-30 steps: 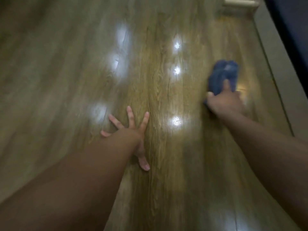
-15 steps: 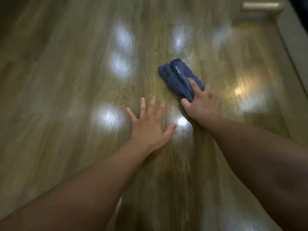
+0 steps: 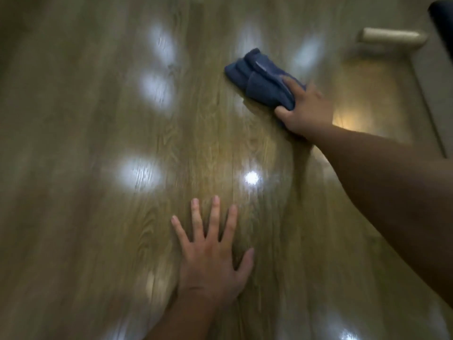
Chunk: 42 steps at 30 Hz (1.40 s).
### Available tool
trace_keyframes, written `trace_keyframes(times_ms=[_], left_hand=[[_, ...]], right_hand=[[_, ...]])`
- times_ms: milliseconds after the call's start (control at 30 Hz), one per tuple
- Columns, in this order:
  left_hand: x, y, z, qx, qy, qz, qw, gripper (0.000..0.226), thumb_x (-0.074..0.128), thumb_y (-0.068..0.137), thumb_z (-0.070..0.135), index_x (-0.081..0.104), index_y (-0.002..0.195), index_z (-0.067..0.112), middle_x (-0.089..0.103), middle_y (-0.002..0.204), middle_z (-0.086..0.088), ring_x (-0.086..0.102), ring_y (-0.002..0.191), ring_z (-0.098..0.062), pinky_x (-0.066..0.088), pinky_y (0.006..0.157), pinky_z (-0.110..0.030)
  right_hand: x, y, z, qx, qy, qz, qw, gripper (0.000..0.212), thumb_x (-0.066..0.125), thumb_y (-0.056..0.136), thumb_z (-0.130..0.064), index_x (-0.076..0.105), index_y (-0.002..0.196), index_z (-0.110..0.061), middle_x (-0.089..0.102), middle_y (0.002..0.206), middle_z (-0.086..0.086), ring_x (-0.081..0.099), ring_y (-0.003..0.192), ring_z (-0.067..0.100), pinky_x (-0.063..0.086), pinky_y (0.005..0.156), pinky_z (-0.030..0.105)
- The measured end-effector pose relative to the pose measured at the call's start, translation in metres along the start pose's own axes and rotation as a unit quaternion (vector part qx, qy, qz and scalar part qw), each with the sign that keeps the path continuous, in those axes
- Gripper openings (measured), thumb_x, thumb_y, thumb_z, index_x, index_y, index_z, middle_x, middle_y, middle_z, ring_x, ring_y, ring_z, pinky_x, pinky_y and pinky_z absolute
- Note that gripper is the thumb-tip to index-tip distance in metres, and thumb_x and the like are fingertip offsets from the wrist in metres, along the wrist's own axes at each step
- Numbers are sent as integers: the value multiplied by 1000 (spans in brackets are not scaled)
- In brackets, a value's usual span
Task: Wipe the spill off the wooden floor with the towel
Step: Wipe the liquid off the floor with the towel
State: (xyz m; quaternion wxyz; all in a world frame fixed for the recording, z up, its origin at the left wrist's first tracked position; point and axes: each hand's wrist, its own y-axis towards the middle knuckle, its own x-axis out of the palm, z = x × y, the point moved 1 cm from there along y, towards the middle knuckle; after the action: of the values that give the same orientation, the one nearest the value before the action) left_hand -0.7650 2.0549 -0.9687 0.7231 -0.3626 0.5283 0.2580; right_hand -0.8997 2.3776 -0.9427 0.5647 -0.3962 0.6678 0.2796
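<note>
A folded blue towel [image 3: 259,79] lies on the wooden floor [image 3: 85,217] at the upper middle. My right hand [image 3: 305,110] grips the towel's near end and presses it down, thumb hooked under its edge. My left hand [image 3: 212,256] is flat on the floor nearer to me, fingers spread, holding nothing. A faint glossy film shows on the boards between the two hands; the spill's outline is too blurred to make out.
Several bright ceiling-light reflections dot the floor. A pale baseboard [image 3: 426,101] runs along the right side, ending at a light-coloured block [image 3: 392,38]. A dark blue object [image 3: 443,23] fills the top right corner.
My right hand slid the towel from the far right toward the middle of the floor. My left hand shifted right and nearer to me, staying flat. The view tilted.
</note>
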Motion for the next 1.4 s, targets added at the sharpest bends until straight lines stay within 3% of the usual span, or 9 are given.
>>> trace_keyframes(times_ms=[133, 233, 333, 433, 633, 800, 933, 1200, 1400], left_hand=[[2, 1, -5, 4, -7, 4, 1000, 85, 45, 81, 69, 43, 149, 18, 28, 159, -16, 16, 146, -51, 14, 105, -80], [2, 0, -3, 11, -5, 17, 1000, 85, 45, 80, 68, 44, 148, 17, 29, 159, -18, 18, 145, -52, 13, 105, -80], [1, 0, -3, 7, -14, 13, 1000, 84, 45, 82, 68, 43, 149, 17, 27, 160, -17, 15, 146, -51, 12, 106, -79], [2, -2, -2, 5, -5, 10, 1000, 84, 43, 83, 68, 40, 150, 18, 25, 161, -16, 12, 147, -50, 9, 108, -78], [1, -2, -1, 13, 19, -4, 1000, 84, 29, 87, 71, 29, 155, 22, 18, 163, -14, 6, 149, -47, 7, 109, -76], [-2, -5, -1, -2, 32, -17, 999, 87, 7, 85, 75, -5, 157, 28, -11, 165, -9, -19, 147, -42, -5, 111, -72], [-1, -5, -3, -4, 27, -17, 999, 88, 4, 83, 76, -8, 156, 29, -15, 165, -8, -20, 147, -41, -6, 111, -72], [-4, -13, 0, 2, 51, -16, 999, 87, 8, 85, 80, -3, 157, 31, -8, 166, -7, -12, 149, -42, -4, 112, -72], [-36, -44, 7, 13, 94, -185, 978, 112, 41, 65, 93, -7, 154, 43, -9, 165, -9, -3, 148, -46, 12, 118, -63]], right_hand=[[-30, -24, 127, 177, 47, 60, 981, 78, 52, 78, -54, 19, 149, -46, 50, 141, 16, 54, 122, 40, 46, 102, 51], [-31, -58, 210, 376, 43, 71, 923, 91, 42, 72, -68, 11, 152, -37, 32, 154, 24, 40, 133, 51, 35, 109, 62], [-26, -67, 192, 429, 40, 75, 899, 85, 37, 78, -68, 10, 152, -36, 29, 153, 22, 37, 132, 54, 34, 105, 67], [-18, -86, 125, 373, 45, 81, 923, 76, 37, 88, -64, 13, 154, -37, 30, 151, 19, 38, 133, 48, 34, 105, 63], [1, -265, 76, 54, 50, -4, 997, 83, 57, 77, -53, 22, 152, -48, 49, 119, 17, 56, 101, 35, 47, 82, 40], [7, -447, 100, 48, 47, -10, 998, 89, 56, 63, -54, 31, 147, -46, 63, 93, 24, 65, 67, 37, 57, 62, 41], [20, -443, 104, 28, 76, 30, 996, 89, 60, 58, -47, 36, 143, -41, 56, 98, 26, 59, 77, 40, 55, 64, 48], [25, -453, 112, 26, 23, 43, 998, 82, 50, 66, -58, 40, 144, -33, 50, 97, 20, 52, 79, 36, 44, 67, 36], [25, -457, 109, 38, 4, 47, 998, 81, 54, 76, -59, 29, 151, -40, 46, 117, 15, 50, 105, 35, 44, 88, 43]])
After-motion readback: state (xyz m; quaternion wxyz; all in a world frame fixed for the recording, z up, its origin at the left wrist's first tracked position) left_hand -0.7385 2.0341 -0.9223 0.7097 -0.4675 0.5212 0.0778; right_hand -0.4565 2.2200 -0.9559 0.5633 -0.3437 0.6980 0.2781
